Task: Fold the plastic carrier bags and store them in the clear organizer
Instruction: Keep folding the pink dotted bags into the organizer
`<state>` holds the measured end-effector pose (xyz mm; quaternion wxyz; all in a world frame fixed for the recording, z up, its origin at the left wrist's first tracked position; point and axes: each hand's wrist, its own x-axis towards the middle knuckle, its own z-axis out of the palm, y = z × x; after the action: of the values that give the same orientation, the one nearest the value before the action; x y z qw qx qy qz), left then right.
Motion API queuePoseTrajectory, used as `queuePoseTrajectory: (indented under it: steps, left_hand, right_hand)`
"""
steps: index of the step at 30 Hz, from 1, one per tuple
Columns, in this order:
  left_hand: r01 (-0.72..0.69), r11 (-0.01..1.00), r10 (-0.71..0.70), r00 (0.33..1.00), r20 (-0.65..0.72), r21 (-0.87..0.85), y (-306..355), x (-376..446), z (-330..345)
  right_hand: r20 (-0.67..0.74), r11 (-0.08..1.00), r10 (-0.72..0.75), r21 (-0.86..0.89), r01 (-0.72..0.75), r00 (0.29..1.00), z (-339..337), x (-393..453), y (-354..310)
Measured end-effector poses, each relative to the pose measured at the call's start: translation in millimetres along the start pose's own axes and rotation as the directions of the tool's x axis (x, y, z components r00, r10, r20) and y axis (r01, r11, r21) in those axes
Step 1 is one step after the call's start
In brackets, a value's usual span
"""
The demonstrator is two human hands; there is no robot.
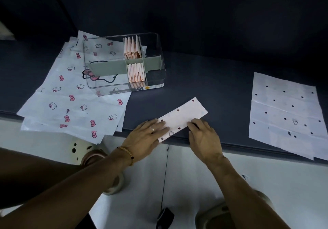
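At counter edge: dotted bag (182, 118), folded into a narrow strip. Left hand (148, 136) flat, pressing its near end; right hand (204, 136) with fingers loosely bent on the strip's edge, seemingly pinning it. Step: creasing. Next: fold shorter, then into organizer (124, 62).

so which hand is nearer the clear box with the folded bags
Left. The left hand presses the near end of the folded strip, below the clear box. The right hand rests on the strip further right, a bit farther from the box.
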<state>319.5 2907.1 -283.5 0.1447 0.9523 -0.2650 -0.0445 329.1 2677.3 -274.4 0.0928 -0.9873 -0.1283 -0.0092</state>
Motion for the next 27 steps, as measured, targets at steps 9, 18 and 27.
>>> queuePoseTrajectory:
  steps: [9,18,27]
  left_hand:
    - [0.279,0.892,-0.310,0.950,-0.030,-0.357,18.6,28.2,-15.9]
    - [0.499,0.675,-0.533,0.839,0.107,-0.543,18.6,62.9,-15.4]
    - [0.653,0.687,-0.661,0.744,0.098,-0.319,14.6,84.7,-11.7]
  right_hand:
    - [0.009,0.934,0.087,0.347,-0.084,0.996,2.5,7.2,-33.5]
    - [0.170,0.642,0.429,0.634,-0.431,0.887,-2.6,33.8,-14.2]
    - [0.206,0.625,0.568,0.521,-0.581,0.797,6.5,56.4,-16.3]
